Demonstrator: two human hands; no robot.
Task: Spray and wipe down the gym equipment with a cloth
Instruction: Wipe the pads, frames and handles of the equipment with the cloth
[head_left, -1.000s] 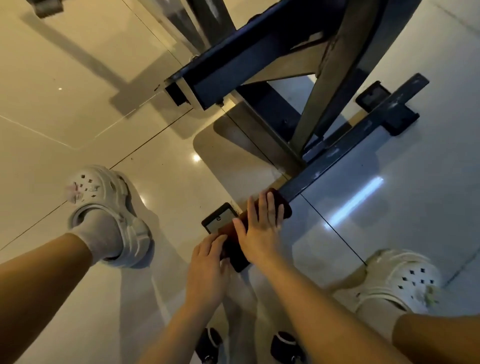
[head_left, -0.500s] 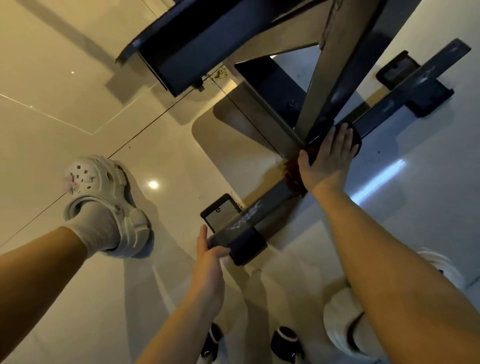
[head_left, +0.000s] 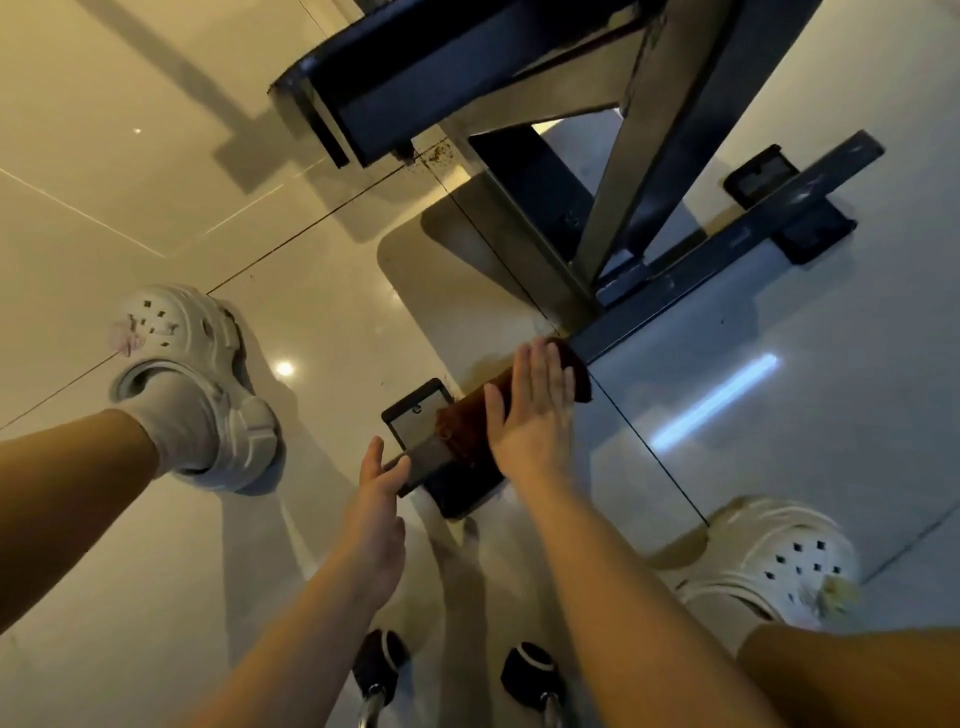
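Observation:
A dark metal floor bar (head_left: 691, 278) of the gym machine runs diagonally across the glossy tiles, from a near foot pad (head_left: 421, 415) to a far foot pad (head_left: 779, 182). A dark red-brown cloth (head_left: 467, 426) lies draped over the bar's near part. My right hand (head_left: 532, 415) presses flat on the cloth with straight fingers. My left hand (head_left: 382, 475) rests open against the near end of the bar, beside the foot pad. No spray bottle is in view.
The machine's upright post (head_left: 644, 156) and upper frame beams (head_left: 441, 67) rise behind the bar. My white clogs stand at the left (head_left: 192, 384) and at the lower right (head_left: 769, 561). Two black-tipped handles (head_left: 452, 670) poke in at the bottom edge.
My right hand slid the cloth back down the bar from beside the upright post to the near end. My left hand stayed at the bar's end.

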